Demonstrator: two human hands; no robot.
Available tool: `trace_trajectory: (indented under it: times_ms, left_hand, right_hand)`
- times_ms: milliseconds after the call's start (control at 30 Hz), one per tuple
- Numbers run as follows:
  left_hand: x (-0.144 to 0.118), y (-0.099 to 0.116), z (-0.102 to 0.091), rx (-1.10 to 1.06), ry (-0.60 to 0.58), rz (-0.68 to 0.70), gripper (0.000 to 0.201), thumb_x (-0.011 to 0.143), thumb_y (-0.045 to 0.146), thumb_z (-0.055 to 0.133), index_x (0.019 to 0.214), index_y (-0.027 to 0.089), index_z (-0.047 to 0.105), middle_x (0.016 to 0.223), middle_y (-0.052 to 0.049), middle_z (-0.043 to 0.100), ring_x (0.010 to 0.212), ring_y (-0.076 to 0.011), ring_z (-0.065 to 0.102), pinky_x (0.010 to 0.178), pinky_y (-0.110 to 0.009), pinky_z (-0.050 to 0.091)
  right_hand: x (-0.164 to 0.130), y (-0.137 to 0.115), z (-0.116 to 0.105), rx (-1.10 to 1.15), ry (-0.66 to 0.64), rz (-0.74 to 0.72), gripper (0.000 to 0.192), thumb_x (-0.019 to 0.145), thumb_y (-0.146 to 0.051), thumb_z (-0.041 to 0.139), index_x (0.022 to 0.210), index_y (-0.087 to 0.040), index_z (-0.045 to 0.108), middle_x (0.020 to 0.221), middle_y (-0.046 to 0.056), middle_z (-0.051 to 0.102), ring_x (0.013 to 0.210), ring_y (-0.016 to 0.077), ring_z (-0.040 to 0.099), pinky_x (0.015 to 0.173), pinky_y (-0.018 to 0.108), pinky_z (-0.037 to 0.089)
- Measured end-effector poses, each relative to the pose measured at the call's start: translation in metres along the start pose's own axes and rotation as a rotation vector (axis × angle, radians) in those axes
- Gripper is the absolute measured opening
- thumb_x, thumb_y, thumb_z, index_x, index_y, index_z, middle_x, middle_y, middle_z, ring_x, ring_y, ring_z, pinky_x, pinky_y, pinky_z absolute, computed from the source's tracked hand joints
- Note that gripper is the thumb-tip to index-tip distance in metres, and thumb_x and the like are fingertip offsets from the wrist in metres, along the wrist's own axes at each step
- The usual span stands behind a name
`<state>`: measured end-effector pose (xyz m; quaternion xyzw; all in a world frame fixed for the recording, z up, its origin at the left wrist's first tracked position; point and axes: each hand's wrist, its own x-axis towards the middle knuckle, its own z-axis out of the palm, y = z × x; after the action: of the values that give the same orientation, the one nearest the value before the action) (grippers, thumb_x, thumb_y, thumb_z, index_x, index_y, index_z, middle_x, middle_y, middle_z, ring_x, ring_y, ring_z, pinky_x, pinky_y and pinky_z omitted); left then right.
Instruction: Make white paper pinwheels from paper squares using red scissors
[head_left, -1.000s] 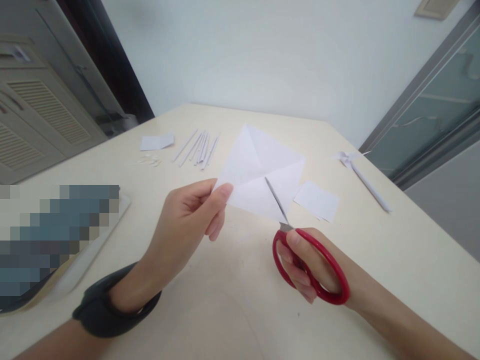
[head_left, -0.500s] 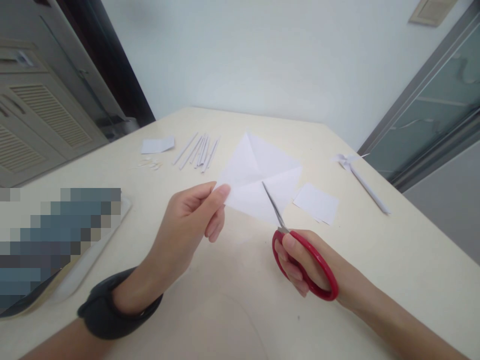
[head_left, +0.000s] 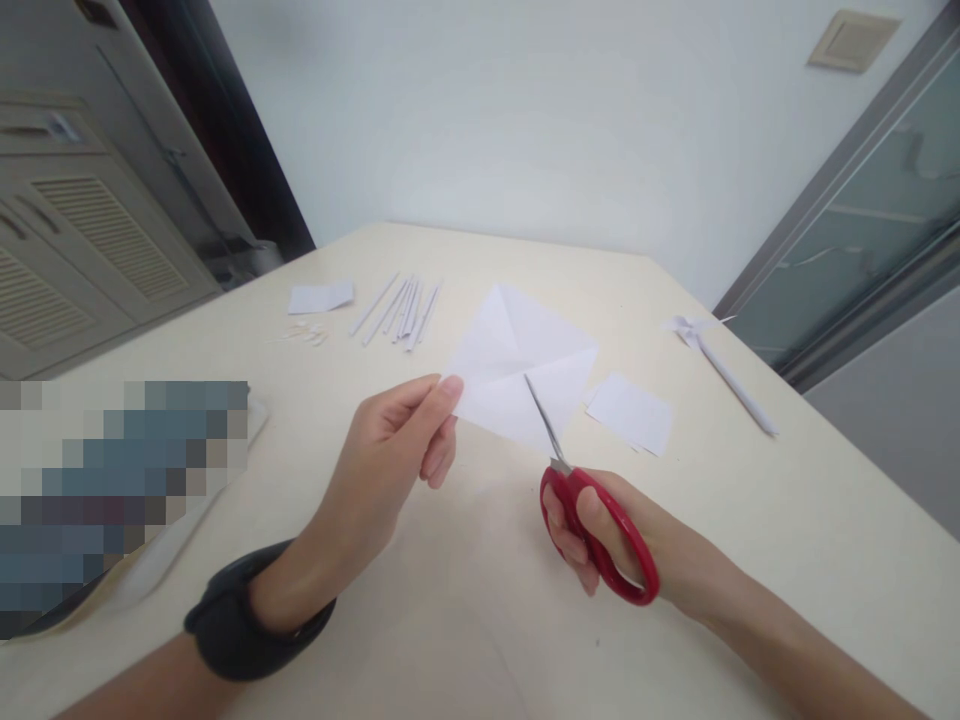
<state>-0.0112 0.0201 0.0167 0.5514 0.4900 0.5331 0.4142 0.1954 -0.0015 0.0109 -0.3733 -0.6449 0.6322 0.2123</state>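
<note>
While a white square sheet (head_left: 491, 350) is being held above the middle of the bench (head_left: 450, 620), scissors (head_left: 576, 488) are being applied to it from the side of the near edge. The visible blade (head_left: 541, 412) is lying along a diagonal, pointing from the nearest corner of the sheet toward its centre, where the creases are meeting. For a clean result, it seems advisable that this diagonal is being followed exactly and that the paper is being stretched lightly, without tearing.

By the left hand (head_left: 397, 430), the left corner is being pinched in a narrow grip, between thumb and bent fingers, well apart from the blade. By the right hand (head_left: 609, 522), the red handles are being gripped, with the thumb in one loop and fingers in the other; only a small gap is being shown there. Whether the second blade is lying under the paper cannot be told. Smaller sheets (head_left: 634, 412) are lying toward the bench's right edge.
</note>
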Motion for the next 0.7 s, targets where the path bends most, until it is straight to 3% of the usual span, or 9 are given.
trace_trajectory:
  times_ms: [200,367,700]
  left_hand:
    - [-0.001,-0.0006,0.001,-0.012,0.007,-0.002,0.04,0.089,0.031,0.047,0.054,0.02,0.032,0.042,0.005,0.029,0.039,-0.0092,0.032,0.041,-0.026,0.026]
    - [-0.0007,-0.0006,0.001,-0.017,-0.005,-0.012,0.04,0.09,0.029,0.046,0.053,0.019,0.033,0.042,0.006,0.03,0.039,-0.008,0.032,0.041,-0.025,0.026]
    - [-0.0003,-0.0017,-0.0001,-0.045,-0.016,-0.027,0.04,0.09,0.03,0.047,0.054,0.019,0.034,0.043,0.006,0.031,0.04,-0.0076,0.033,0.042,-0.025,0.027]
  right_hand:
    - [-0.0021,0.0014,0.0012,0.047,-0.032,-0.046,0.046,0.084,-0.063,0.036,0.072,-0.018,0.04,0.061,-0.003,0.042,0.055,0.0108,0.045,0.061,0.027,0.041]
    - [-0.0027,0.0001,0.0014,0.109,-0.102,-0.046,0.053,0.08,-0.068,0.033,0.09,-0.017,0.045,0.073,0.0,0.047,0.06,0.0108,0.048,0.061,0.028,0.041]
    - [-0.0019,0.0048,0.0002,0.151,-0.149,-0.073,0.047,0.087,-0.058,0.033,0.099,-0.015,0.046,0.079,0.002,0.048,0.061,0.0092,0.048,0.056,0.025,0.037]
